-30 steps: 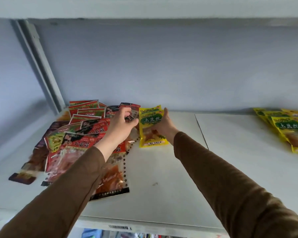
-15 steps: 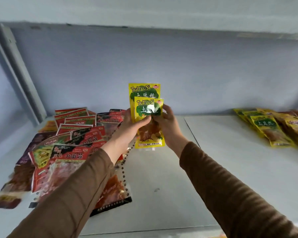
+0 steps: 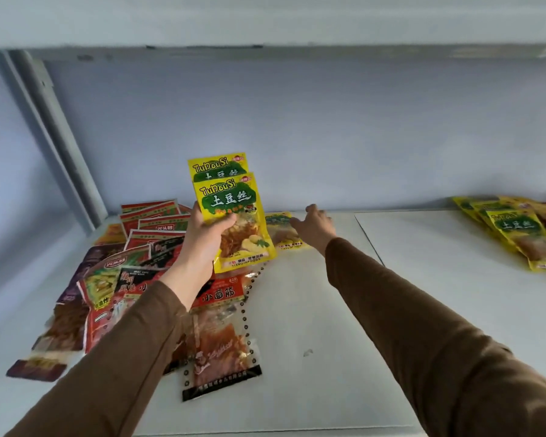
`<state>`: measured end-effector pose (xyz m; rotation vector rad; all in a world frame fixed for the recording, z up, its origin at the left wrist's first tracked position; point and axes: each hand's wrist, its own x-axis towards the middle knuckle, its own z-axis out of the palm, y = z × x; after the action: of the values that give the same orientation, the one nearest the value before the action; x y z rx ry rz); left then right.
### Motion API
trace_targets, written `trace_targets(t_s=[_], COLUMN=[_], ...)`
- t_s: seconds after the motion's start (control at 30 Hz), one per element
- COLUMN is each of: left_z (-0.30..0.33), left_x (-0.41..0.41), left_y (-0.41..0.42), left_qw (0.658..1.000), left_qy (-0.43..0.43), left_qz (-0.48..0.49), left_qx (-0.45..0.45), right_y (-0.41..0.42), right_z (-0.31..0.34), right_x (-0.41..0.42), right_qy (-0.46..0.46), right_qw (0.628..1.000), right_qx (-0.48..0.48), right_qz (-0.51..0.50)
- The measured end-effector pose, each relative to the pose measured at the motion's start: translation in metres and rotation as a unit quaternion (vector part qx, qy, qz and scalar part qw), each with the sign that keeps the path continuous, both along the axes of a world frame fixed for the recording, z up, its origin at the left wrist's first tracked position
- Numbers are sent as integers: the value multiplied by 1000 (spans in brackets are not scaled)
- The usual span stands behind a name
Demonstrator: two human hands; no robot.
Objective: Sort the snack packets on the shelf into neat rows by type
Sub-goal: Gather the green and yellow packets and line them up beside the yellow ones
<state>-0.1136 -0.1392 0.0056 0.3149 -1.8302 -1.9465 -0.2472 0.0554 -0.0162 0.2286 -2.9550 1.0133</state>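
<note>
My left hand (image 3: 204, 244) grips two yellow TuDouSi packets (image 3: 230, 209), one behind the other, upright above the shelf. My right hand (image 3: 314, 225) reaches with straight fingers over a third yellow packet (image 3: 282, 230) lying flat near the back wall; whether it touches is unclear. A mixed pile of red, black and dark packets (image 3: 145, 257) lies at the left, partly under my left arm. A clear orange packet with a black base (image 3: 221, 351) lies at the front of that pile. A row of yellow packets (image 3: 514, 231) lies at the far right.
The white shelf (image 3: 328, 342) has a seam (image 3: 369, 238) running front to back right of my right hand. A grey upright post (image 3: 60, 137) stands at the back left. Another shelf board (image 3: 265, 20) is overhead, and a pale wall closes the back.
My right hand has let go of the two yellow packets and reached right to the one lying on the shelf. My left hand alone now holds the pair, raised slightly.
</note>
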Motion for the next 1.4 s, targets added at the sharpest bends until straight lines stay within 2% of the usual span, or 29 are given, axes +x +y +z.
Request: trace_targets(t_s=[0.1,0.13,0.3,0.33,0.4,0.5,0.6,0.7,0.8,0.9,1.0,1.1,1.2,1.3,1.4], left_z=[-4,-4,-5,-5,-4,-7,-7,-4,0,0,-3,-8,-12,-13,-17], left_x=[1,1,0,0,0,-2,-5,-5,-1,3,6,8,6,1,-11], left_y=[4,5,9,11,19,38,62,85,107,129,153,180,212,253,308], left_qw=[1000,1000,1000,1000,999,996,994,991,992,990,983,981,982,979,977], left_qy=[-16,-17,-11,-11,-22,-46,-69,-79,-50,-45,-26,-22,-26,-35,-49], left_qz=[-5,-8,-8,-10,-29,-71,-83,-67,-76,-127,-177,-187,-189,-196,-202], left_qx=[1,1,-6,-5,-5,-3,-23,-82,-88,-30,-25,-36,-2,36,57], right_y=[-16,-18,-6,-1,8,17,24,39,59,81,104,129,163,204,258], right_z=[-10,-10,-1,-3,-4,8,33,51,53,49,44,38,33,28,20], right_x=[-1,-2,-11,-12,-7,9,27,51,67,78,91,96,98,97,89], right_qy=[5,0,-117,-132,-166,-151,-91,-89,-87,-88,-110,-131,-142,-125,-68], right_qw=[993,992,991,990,969,902,855,817,812,806,790,778,767,804,852], right_qx=[114,126,49,-7,-178,-403,-504,-555,-565,-581,-593,-600,-607,-570,-516], right_qz=[25,30,47,46,33,40,77,131,116,79,110,134,151,114,50])
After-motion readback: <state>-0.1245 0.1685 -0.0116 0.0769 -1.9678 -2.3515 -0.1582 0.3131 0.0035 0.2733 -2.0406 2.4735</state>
